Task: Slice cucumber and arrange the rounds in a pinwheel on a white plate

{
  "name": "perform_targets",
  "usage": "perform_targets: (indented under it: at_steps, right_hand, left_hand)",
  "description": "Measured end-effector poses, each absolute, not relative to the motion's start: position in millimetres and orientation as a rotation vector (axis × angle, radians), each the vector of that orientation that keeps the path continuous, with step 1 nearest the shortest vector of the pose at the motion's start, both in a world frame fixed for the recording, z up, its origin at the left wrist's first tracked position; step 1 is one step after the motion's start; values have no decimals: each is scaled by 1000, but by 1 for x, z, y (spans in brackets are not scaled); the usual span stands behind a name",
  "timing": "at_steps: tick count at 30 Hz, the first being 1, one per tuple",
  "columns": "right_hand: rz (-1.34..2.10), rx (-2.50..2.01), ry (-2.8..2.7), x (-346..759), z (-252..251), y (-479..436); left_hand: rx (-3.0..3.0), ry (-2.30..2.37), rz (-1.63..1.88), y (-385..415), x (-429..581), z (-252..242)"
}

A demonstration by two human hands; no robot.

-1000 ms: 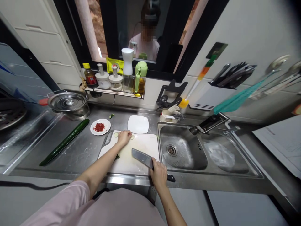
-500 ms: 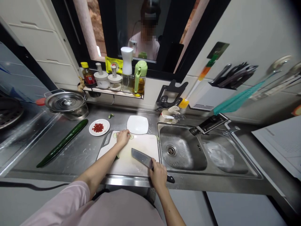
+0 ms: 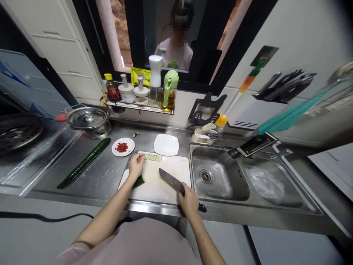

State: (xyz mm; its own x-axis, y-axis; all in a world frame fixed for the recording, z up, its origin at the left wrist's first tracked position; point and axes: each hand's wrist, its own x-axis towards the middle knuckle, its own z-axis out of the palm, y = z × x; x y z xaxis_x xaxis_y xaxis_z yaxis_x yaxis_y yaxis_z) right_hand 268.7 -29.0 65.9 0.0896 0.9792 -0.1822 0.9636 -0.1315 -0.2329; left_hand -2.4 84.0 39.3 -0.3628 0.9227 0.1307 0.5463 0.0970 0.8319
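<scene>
Head view, one frame, steel counter [image 3: 91,176] with a sink [image 3: 220,176] on the right.

Largest to smallest:
- 1 white cutting board [image 3: 165,178], lying flat at the counter's front edge, just left of the sink.
- 1 whole cucumber [image 3: 84,162], lying diagonally on the counter, well apart from the board.
- 1 lidded steel pot [image 3: 87,119] at the back left.
- 1 knife [image 3: 172,181], blade resting low over the board, tip pointing away and left.
- 1 empty white plate [image 3: 166,144], just behind the board.
- 1 small dish of red bits [image 3: 122,147], left of that plate.
- 1 cucumber stub [image 3: 139,181] on the board, under the left hand.
- a row of cucumber slices [image 3: 153,158] at the board's far edge; about 5, overlapping, exact count hard to tell.

Hands: left hand [image 3: 136,166] is loosely curled, fingers spread, resting over the stub and not visibly gripping it. Right hand [image 3: 189,201] is wrapped tight round the knife handle. The hands are apart, with the blade between them.

Risks, as judgement:
- Left fingertips look extended rather than tucked, so a cut is possible if the blade comes in close.
- The stub is short and round; it could roll or slip under pressure.
- The counter looks wet, so the board could slide.
- The slices sit at the board's edge and could get pushed off onto the counter.
</scene>
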Motion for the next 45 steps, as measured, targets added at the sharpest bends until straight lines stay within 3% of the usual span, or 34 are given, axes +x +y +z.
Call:
perform_targets:
  at_steps: [4, 10, 30, 39, 42, 45]
  right_hand:
    - [494, -2239, -1975, 260, 66, -23]
    - [612, -2142, -1915, 241, 68, -18]
    - [865, -1919, -1791, 218, 53, -21]
    - [1601, -1698, -1243, 206, 60, -22]
    - [1552, -1775, -1417, 203, 69, -22]
    - [1289, -1913, -1824, 196, 79, -22]
  left_hand:
    - [1486, 1920, 1300, 38, -16, 30]
    - [1778, 1936, 1160, -8, -22, 22]
    - [2077, 1880, 979, -29, -31, 16]
    - [2110, 1806, 1025, -25, -32, 6]
    - [2068, 1827, 1001, -21, -33, 8]
    - [2065, 1827, 946, -17, -35, 10]
